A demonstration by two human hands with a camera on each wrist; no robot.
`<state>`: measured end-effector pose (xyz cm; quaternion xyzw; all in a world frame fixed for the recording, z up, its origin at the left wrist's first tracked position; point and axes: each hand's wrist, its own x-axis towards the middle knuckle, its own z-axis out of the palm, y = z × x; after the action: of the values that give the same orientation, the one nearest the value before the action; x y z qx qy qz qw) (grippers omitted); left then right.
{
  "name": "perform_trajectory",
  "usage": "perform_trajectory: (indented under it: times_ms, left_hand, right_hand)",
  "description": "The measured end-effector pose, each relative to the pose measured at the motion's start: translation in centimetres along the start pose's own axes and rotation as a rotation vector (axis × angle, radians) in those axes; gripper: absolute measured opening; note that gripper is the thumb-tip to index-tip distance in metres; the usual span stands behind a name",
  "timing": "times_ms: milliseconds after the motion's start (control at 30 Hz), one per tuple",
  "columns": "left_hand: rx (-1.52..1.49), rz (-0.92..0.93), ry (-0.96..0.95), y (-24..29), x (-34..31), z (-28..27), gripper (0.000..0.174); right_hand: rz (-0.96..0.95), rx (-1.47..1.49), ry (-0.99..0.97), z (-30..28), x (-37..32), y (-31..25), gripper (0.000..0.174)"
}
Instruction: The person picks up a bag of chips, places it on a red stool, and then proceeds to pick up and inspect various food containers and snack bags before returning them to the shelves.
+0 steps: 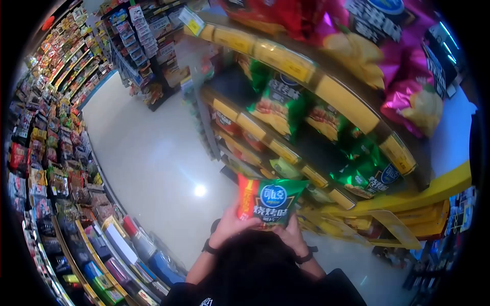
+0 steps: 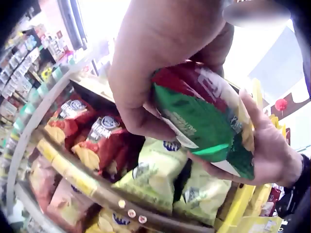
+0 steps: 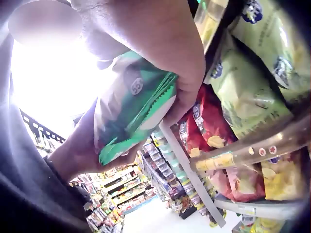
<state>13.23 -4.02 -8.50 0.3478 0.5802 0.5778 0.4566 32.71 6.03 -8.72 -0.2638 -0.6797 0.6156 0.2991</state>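
A green and red bag of chips (image 1: pixel 286 189) with a round blue logo is held upright in front of the person's chest. The left hand (image 1: pixel 232 227) grips its left side, thumb across the front. At the lower right corner the right hand (image 1: pixel 292 235) holds it, thumb near the front edge. The left wrist view shows the back of the chip bag (image 2: pixel 194 116), with the left hand (image 2: pixel 150 63) curled over one end and the right hand (image 2: pixel 272 150) around the other. The right wrist view has the right hand (image 3: pixel 155 43) over the bag's crimped end.
A curved tiered shelf (image 1: pixel 286 61) with yellow price strips stands close in front and right. Green chip bags (image 1: pixel 278 104) fill one tier; pink bags (image 1: pixel 416 104) bulge from above. Snack racks (image 1: pixel 56 143) line the left side, across a pale floor aisle (image 1: pixel 148 148).
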Motion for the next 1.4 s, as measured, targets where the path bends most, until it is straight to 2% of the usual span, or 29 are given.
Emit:
perform_trajectory:
  times_ms: [33, 67, 100, 167, 267, 400, 500, 567, 667, 900, 1033, 1067, 1167, 1200, 1300, 1333, 1400]
  left_hand:
    - [0.026, 0.029, -0.015, 1.4, 0.9, -0.8, 0.072]
    - [0.056, 0.058, -0.032, 2.7, 1.9, -1.6, 0.073]
    - [0.086, 0.086, -0.050, 3.9, 2.9, -2.3, 0.075]
    - [0.070, 0.162, -0.112, 5.2, 5.1, -3.1, 0.079]
    - [0.076, 0.233, -0.230, 6.2, 8.0, -3.3, 0.083]
    - [0.040, 0.331, -0.354, 8.3, 10.1, -2.4, 0.077]
    - [0.215, 0.442, -0.212, 8.7, 11.8, -0.5, 0.076]
    - [0.241, 0.465, -0.235, 9.3, 12.6, 0.2, 0.076]
    - [0.226, 0.578, -0.264, 10.1, 13.6, 1.1, 0.077]
    - [0.262, 0.765, -0.272, 9.2, 15.1, 2.5, 0.078]
    - [0.269, 0.799, -0.258, 8.7, 14.5, 2.6, 0.081]
    - [0.287, 0.801, -0.264, 8.9, 14.5, 2.5, 0.081]
    - [0.330, 0.792, -0.268, 8.9, 14.6, 2.1, 0.082]
    - [0.341, 0.796, -0.268, 9.0, 14.9, 2.2, 0.082]
    - [0.372, 0.771, -0.238, 9.6, 14.9, 2.3, 0.082]
    - [0.409, 0.781, -0.238, 9.4, 15.0, 2.2, 0.082]
    - [0.451, 0.811, -0.219, 9.2, 15.2, 2.3, 0.083]
  right_hand:
    - [-0.028, -0.056, -0.010, 0.9, 0.9, -0.5, 0.078]
    - [0.012, 0.002, 0.127, 2.1, 1.5, -1.5, 0.083]
    - [0.002, 0.205, 0.219, 3.1, 2.0, -1.0, 0.082]
    - [-0.031, 0.105, 0.283, 3.2, 3.2, -2.2, 0.083]
    - [-0.090, 0.123, 0.438, 3.9, 4.8, -4.9, 0.080]
    - [-0.162, 0.057, 0.548, 3.1, 6.4, -6.4, 0.076]
    - [-0.164, -0.024, 0.692, 2.3, 7.5, -7.1, 0.071]
    - [-0.148, -0.049, 0.742, 1.8, 8.1, -8.2, 0.068]
    - [-0.177, -0.051, 0.761, 0.6, 8.4, -8.7, 0.067]
    - [-0.288, -0.280, 0.925, -1.7, 9.1, -8.7, 0.068]
    - [-0.270, -0.276, 1.024, -1.8, 9.9, -10.0, 0.065]
    - [-0.319, -0.236, 0.975, -2.1, 10.3, -10.4, 0.063]
    - [-0.320, -0.215, 0.984, -2.7, 11.2, -10.4, 0.063]
    - [-0.348, -0.286, 0.999, -3.9, 11.6, -9.2, 0.062]
    - [-0.173, -0.409, 0.918, -3.7, 12.4, -10.6, 0.073]
    - [-0.183, -0.443, 0.854, -4.1, 12.8, -10.6, 0.071]
    - [-0.133, -0.530, 0.898, -3.8, 13.5, -10.9, 0.067]
